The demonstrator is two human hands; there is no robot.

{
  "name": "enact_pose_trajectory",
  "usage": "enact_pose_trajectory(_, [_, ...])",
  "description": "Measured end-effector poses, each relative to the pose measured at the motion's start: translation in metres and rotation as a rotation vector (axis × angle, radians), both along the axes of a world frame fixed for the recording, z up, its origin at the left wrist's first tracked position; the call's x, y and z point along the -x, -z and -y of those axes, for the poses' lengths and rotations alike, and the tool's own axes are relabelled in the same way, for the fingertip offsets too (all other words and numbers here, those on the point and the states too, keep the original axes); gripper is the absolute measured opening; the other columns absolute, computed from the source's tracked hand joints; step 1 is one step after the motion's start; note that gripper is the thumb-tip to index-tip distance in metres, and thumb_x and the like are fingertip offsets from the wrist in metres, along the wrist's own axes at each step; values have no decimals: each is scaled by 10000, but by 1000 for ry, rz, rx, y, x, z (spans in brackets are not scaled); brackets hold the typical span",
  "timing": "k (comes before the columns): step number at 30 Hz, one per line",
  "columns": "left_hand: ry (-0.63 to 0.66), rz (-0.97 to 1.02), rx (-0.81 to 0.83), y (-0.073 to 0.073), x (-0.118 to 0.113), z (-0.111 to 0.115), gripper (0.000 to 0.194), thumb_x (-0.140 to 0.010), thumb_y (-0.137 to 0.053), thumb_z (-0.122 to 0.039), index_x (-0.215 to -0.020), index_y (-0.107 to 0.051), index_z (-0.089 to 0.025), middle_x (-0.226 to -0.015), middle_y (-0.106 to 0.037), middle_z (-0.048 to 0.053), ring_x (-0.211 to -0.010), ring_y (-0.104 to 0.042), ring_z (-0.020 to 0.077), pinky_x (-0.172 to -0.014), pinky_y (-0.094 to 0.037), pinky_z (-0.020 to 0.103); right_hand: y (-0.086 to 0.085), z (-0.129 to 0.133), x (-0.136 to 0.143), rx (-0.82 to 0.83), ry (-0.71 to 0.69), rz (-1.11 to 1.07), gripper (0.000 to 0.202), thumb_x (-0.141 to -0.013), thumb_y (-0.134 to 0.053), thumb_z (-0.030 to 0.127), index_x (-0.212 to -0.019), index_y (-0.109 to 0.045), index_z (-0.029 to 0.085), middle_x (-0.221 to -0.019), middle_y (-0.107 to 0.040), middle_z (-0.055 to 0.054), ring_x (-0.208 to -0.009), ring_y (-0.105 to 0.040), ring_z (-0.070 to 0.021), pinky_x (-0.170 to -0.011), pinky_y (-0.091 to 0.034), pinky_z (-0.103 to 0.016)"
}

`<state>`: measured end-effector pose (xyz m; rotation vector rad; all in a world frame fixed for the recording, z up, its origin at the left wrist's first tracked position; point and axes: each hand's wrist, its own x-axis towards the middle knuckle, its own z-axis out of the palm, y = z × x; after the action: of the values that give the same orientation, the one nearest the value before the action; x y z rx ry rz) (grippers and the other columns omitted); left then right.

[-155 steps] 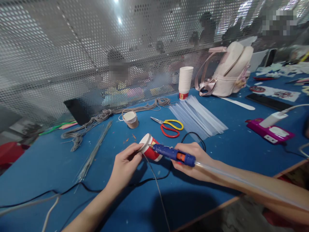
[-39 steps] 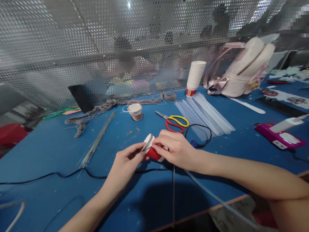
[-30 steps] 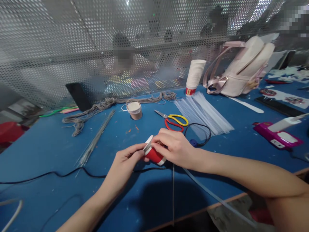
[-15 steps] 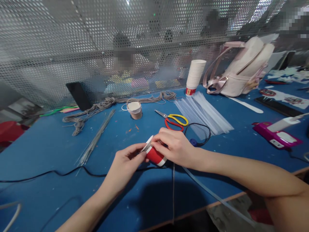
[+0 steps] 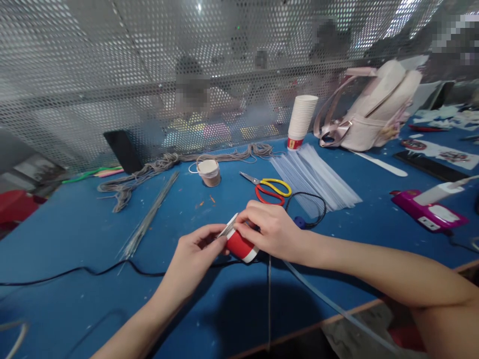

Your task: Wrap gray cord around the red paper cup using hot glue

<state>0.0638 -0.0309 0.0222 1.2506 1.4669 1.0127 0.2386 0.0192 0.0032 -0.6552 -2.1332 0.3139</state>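
Note:
Between my two hands a red and white paper cup [image 5: 241, 245] is tilted, its rim up and to the left. My left hand [image 5: 202, 249] is closed on the cup near the rim, thumb on the near side. Fingers of my right hand [image 5: 267, 227] pinch at the rim from the right, where a thin grey cord seems to lie along it. A grey cord [image 5: 269, 299] hangs below the right hand over the table edge. Beyond the hands lie scissors [image 5: 271, 188] with one yellow and one red handle.
A small cord-wrapped cup [image 5: 209, 172], a bundle of thin wires [image 5: 149, 219] and grey cord [image 5: 157, 167] lie behind. Clear plastic strips [image 5: 318, 179], a stack of paper cups [image 5: 302, 119], a backpack [image 5: 368, 109] and a purple power strip [image 5: 428, 209] are rightward. A black cable [image 5: 86, 269] crosses the table.
My hands keep almost the same hold on the cup. The cup sits slightly lower in view, and its rim has shifted a little. Everything else stays put.

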Motion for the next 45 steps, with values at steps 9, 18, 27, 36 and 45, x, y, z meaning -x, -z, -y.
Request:
enact_pose_trajectory(9, [1, -5, -7, -1, 2, 0, 242, -673, -688, -315, -842, -751, -153, -688, -702, 30, -589, -587, 144, -617, -514, 265, 2, -1, 0, 78, 19, 7, 127, -888, -548, 186, -815, -638, 134, -738, -603, -35, -637, -559, -118, -606, -444, -228])
enact_pose_trajectory(18, [0, -37, -22, -3, 0, 1, 237, -683, -670, -315, -834, -750, -152, -708, -705, 37, -593, -598, 152, -608, -526, 266, 2, -1, -1, 101, 14, 17, 131, -897, -536, 203, -835, -636, 145, -751, -609, -35, -651, -567, -124, -615, -442, -237])
enact_pose_trajectory(27, [-1, -32, -18, -2, 2, 1, 244, -683, -678, -309, -859, -756, -158, -733, -717, 40, -597, -602, 147, -607, -525, 252, 0, -1, -1, 86, 25, 14, 128, -895, -536, 188, -823, -633, 147, -732, -608, -31, -641, -554, -123, -607, -429, -236])
enact_pose_trajectory(36, [-4, -24, -28, -1, 3, 1, 238, -674, -679, -313, -841, -760, -163, -733, -722, 41, -588, -606, 151, -609, -532, 264, -2, -2, -2, 98, 39, 11, 140, -902, -531, 204, -819, -631, 152, -726, -610, -28, -637, -557, -122, -601, -427, -232])
enact_pose_trajectory(45, [6, 15, -12, -2, 4, 1, 197, -674, -679, -272, -824, -750, -166, -716, -700, 18, -590, -583, 135, -607, -503, 244, -1, -4, -2, 141, 21, -6, 112, -879, -566, 177, -806, -640, 133, -712, -590, -20, -631, -538, -119, -600, -417, -237])
